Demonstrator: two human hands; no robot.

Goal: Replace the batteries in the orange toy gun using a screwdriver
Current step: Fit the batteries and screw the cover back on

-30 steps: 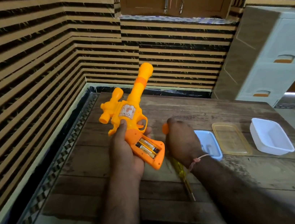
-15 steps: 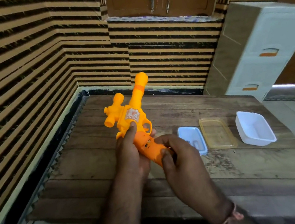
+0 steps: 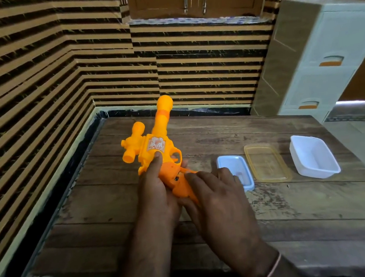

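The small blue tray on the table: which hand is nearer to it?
Right. The right hand grips the toy gun's handle just beside the small blue tray, overlapping its near edge in this view. The left hand holds the gun body farther left.

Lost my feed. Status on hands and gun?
Left hand grips gun. Right hand presses the grip's cover. Batteries hidden. Nothing in the way.
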